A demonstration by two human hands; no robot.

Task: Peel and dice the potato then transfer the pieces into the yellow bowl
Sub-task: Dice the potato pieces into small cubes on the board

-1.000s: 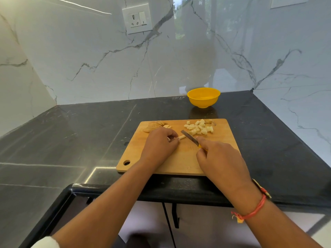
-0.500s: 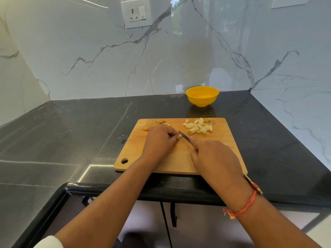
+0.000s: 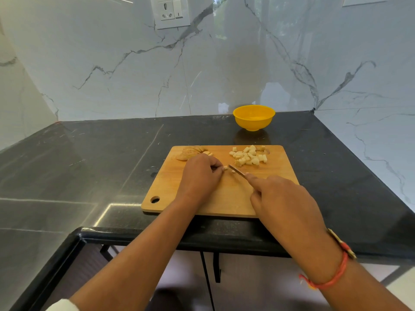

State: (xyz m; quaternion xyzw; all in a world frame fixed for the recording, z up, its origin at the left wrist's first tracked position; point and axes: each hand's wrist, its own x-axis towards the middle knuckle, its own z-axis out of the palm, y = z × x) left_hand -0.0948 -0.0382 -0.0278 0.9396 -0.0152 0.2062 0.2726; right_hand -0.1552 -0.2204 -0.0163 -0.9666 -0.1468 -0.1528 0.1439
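Note:
On the wooden cutting board (image 3: 224, 198), my left hand (image 3: 199, 176) pinches a short stub of a potato strip (image 3: 225, 168) against the wood. My right hand (image 3: 283, 203) grips a knife (image 3: 237, 170), forefinger stretched along its back, the blade just right of the stub with a small cut piece beside it. A heap of diced potato (image 3: 248, 156) lies at the board's far right. Potato peels (image 3: 190, 151) sit at the far left corner, with a few pale pieces next to them. The yellow bowl (image 3: 253, 117) stands behind the board near the wall.
The board lies on a black stone counter (image 3: 89, 164) in a corner of white marble walls. A wall socket (image 3: 170, 12) is mounted above. The counter's front edge runs just below the board.
The potato strip under my left hand has become shorter as the knife cut pieces off its end. The camera has tilted a little, shifting the whole scene.

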